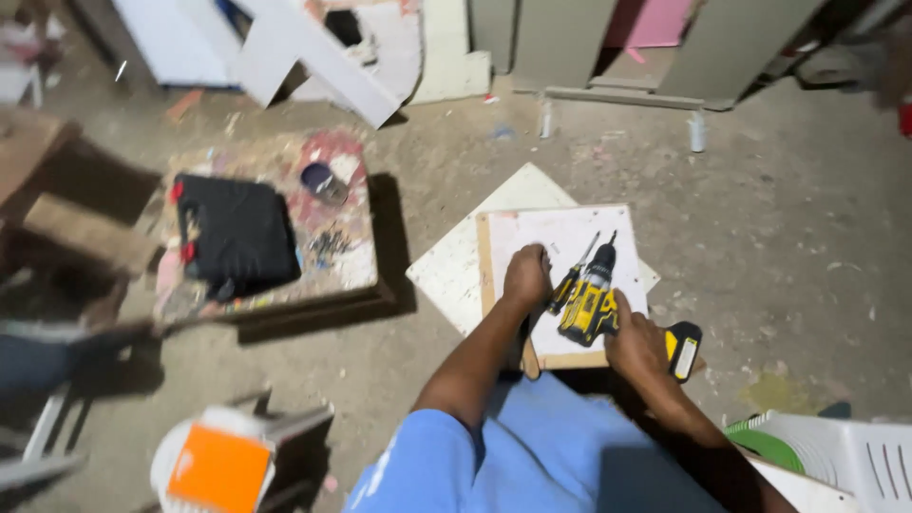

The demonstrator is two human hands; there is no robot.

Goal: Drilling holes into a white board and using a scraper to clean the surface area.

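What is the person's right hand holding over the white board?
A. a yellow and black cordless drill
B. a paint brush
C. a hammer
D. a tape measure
A: the right hand wraps the handle of a yellow and black cordless drill, bit pointing away across the white board, while the left hand holds a screwdriver.

Person in blue sits over a white board (pixel 570 237) w/ a wood edge, lying on another pale panel on the dusty concrete floor (pixel 779 228). Right hand (pixel 638 344) grips a yellow-black cordless drill (pixel 591 302), bit pointing away from the body. Left hand (pixel 527 275) presses on the board, holding a yellow-handled screwdriver (pixel 573 278) just beside the drill. Off to the left, a black case (pixel 237 233) on a paint-stained low table (pixel 351 266). White basket (pixel 855 456) at lower right, orange-topped stool (pixel 220 467) lower left.
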